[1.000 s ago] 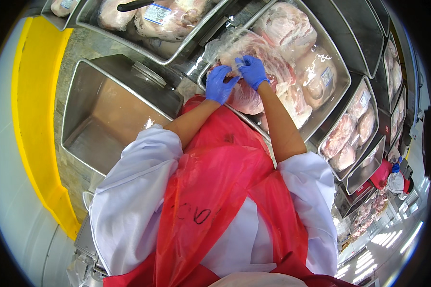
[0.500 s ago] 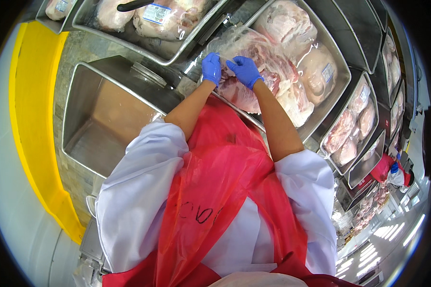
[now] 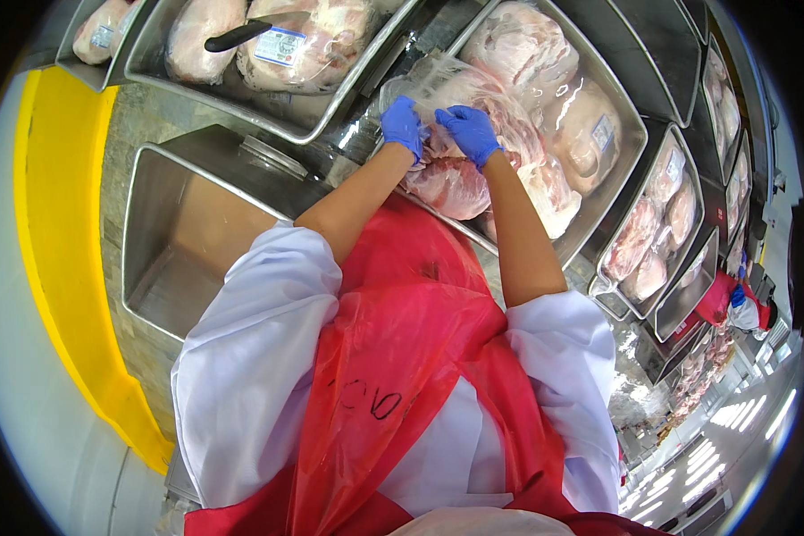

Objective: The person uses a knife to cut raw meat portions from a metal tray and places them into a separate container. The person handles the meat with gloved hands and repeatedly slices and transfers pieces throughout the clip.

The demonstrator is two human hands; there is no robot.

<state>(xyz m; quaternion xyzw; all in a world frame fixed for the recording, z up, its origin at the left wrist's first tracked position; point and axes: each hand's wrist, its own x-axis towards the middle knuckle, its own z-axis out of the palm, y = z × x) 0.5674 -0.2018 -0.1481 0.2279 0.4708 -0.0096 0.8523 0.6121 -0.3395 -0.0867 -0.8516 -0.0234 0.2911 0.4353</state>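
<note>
Currently: left hand (image 3: 403, 125) and right hand (image 3: 470, 132), gloved blue, fingers curled at a clear bag (image 3: 420, 82), exact grip hidden; raw meat (image 3: 453, 186) beneath, at the metal tub's (image 3: 596, 207) near edge, toward its left corner. Surroundings: bare-bottomed bin (image 3: 214, 228), grey floor (image 3: 138, 116), yellow curb (image 3: 62, 268) leftward; further metal bins (image 3: 648, 62) rightward.

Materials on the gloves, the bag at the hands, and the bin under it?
Blue gloves: thin, rubbery, probably nitrile; smooth, close fit over the fingers.
Clear bag: glossy plastic film; see-through, with wrinkles and glints. Exact polymer can't be told.
Bin: grey metal, likely stainless steel; satin sheen on the wall, bright rim.
</note>
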